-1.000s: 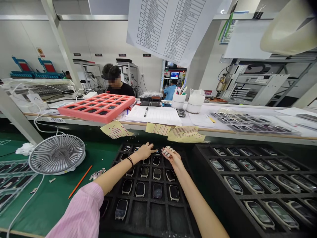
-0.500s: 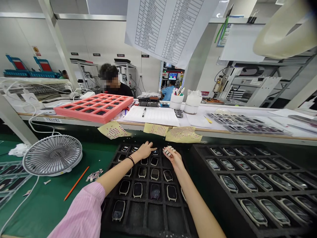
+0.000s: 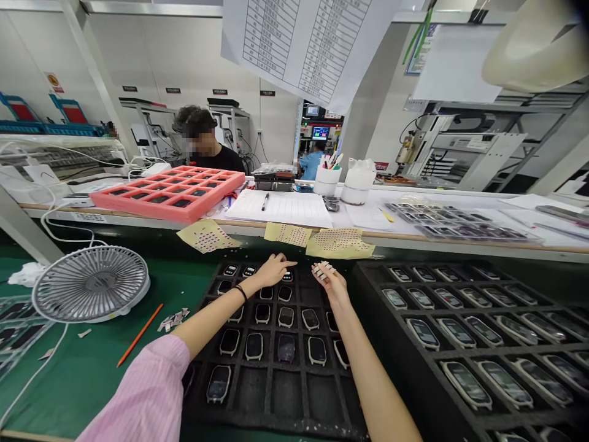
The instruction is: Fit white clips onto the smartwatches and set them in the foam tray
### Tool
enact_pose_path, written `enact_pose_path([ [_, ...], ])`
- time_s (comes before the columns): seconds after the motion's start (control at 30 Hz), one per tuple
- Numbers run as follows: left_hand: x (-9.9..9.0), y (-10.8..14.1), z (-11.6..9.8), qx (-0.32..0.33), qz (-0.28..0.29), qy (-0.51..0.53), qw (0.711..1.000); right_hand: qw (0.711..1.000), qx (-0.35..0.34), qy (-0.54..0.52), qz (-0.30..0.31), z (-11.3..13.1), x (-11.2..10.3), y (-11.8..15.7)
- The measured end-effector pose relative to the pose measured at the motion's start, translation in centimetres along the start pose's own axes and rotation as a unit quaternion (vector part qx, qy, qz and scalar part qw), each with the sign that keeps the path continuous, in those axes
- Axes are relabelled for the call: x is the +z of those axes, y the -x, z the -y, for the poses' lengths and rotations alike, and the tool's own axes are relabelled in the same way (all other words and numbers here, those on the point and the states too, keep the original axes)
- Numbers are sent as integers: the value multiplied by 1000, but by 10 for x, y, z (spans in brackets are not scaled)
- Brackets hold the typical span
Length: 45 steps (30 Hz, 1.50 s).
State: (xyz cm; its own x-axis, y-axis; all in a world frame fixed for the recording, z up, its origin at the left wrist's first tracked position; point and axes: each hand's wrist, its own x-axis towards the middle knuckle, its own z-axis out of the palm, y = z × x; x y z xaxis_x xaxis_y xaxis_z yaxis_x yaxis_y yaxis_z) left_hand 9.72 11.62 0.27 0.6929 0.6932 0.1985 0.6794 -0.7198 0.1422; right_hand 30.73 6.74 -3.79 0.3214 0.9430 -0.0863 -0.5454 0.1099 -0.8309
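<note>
The left hand point(image 3: 276, 270) reaches to the far row of the black tray point(image 3: 276, 422), its index finger stretched out just above a lit watch point(image 3: 287, 277) in one compartment; whether its grip is wide or narrow, I cannot tell. The right hand point(image 3: 334, 287), near the tray's far right corner, has its grip closed around small pale pieces point(image 3: 324, 268). On the green desk point(image 3: 92, 374) to the left lie a fan point(image 3: 94, 283) and an orange stick point(image 3: 140, 334).
</note>
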Motion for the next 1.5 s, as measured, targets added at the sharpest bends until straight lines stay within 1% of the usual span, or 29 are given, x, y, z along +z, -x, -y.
enact_pose_path([
  [0.07, 12, -16, -8, -26, -24, 45, 998, 1000, -15, 17, -19, 3, -4, -1],
  [0.23, 51, -55, -36, -74, -62, 144, 985, 995, -47, 63, -53, 9, -11, -4],
  [0.3, 62, -62, -46, -79, -71, 174, 979, 994, -50, 79, -58, 10, -14, -6],
  [0.37, 66, -64, -52, -71, -77, 197, 975, 993, -45, 94, -59, 10, -16, -9],
  [0.43, 65, -60, -55, -48, -81, 216, 972, 992, -32, 109, -54, 11, -19, -12],
  [0.53, 53, -51, -53, 16, -73, 244, 967, 991, 3, 132, -25, 13, -21, -12],
  [0.63, 39, -47, -49, 87, -40, 284, 954, 986, 44, 156, 26, 15, -21, -7],
  [0.7, 33, -47, -47, 113, -17, 306, 945, 982, 58, 171, 54, 14, -18, -3],
  [0.73, 31, -47, -47, 116, -10, 312, 943, 980, 58, 179, 63, 14, -16, -1],
  [0.8, 27, -46, -48, 106, -11, 313, 944, 976, 50, 198, 71, 12, -13, 1],
  [0.87, 24, -43, -50, 84, -24, 301, 950, 972, 31, 223, 64, 11, -13, 1],
  [0.97, 19, -34, -54, 58, -34, 264, 962, 962, -20, 271, 24, 12, -17, -3],
  [1.1, 19, -21, -59, 48, 1, 209, 977, 929, -116, 349, -33, 10, -23, -10],
  [1.17, 21, -17, -62, 43, 15, 192, 980, 910, -160, 379, -47, 5, -24, -14],
  [1.23, 23, -17, -64, 34, 15, 183, 982, 895, -191, 400, -54, -1, -24, -19],
  [1.37, 25, -22, -71, 20, -7, 177, 984, 877, -219, 423, -67, -11, -29, -27],
  [1.5, 26, -30, -81, 16, -31, 175, 984, 876, -228, 416, -85, -11, -40, -32],
])
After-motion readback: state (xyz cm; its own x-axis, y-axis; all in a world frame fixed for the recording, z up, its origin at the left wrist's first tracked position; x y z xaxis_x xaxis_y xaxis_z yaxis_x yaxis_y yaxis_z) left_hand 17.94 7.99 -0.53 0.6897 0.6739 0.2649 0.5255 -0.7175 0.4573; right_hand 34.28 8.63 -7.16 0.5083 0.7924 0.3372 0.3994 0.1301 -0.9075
